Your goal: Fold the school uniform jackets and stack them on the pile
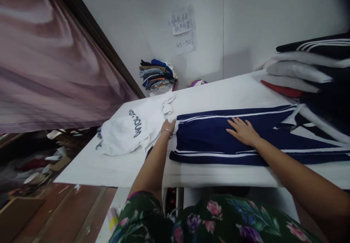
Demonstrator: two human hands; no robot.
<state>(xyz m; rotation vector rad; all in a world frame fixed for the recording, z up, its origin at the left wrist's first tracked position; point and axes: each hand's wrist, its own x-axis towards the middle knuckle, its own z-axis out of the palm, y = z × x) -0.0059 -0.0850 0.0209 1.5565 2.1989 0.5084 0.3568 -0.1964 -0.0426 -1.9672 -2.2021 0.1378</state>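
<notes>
A navy garment with white stripes along both sides, like a track jacket [202, 135], lies spread flat on the white table [115, 172]. My right hand [243, 130] rests palm down on its middle, fingers spread. Just beyond the garment's left edge is my left hand [168, 125], with a bracelet at the wrist. Its thumb points toward the navy cloth and stands apart from the fingers, which show only in part; I see nothing held in it. Left of that hand lies a rumpled white sweatshirt with dark lettering [123, 135], close to the fingers.
Folded clothes [157, 75] are stacked at the table's far edge, by the wall. A taller pile of garments [300, 71] stands on the right. Handwritten paper [183, 22] hangs on the wall. A pinkish curtain [51, 61] drapes at left, above clutter on the floor.
</notes>
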